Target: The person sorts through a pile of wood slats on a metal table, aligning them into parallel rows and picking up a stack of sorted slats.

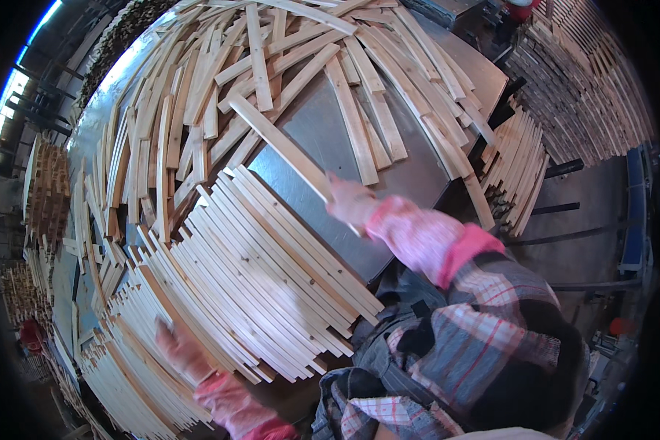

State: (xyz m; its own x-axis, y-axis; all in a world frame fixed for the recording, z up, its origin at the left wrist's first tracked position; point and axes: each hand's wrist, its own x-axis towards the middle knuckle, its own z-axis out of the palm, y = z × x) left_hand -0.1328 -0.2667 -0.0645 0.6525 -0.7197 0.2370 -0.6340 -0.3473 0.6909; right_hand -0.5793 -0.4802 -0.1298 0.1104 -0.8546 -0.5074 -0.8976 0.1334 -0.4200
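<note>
My right hand point(350, 202), in a pink glove, grips one end of a long pale wooden slat point(279, 141) that stretches up and left over the metal table point(312, 125). My left hand point(180, 350), also pink-gloved and blurred, rests flat on a neat stack of slats point(271, 271) lying side by side at the table's near edge. Both sleeves are pink and checked.
Loose slats point(198, 95) lie scattered in a heap across the far and left parts of the table. More slat bundles point(517, 165) lean off the right edge, and stacked slats point(594, 81) fill the floor at far right. Piles point(48, 191) stand at left.
</note>
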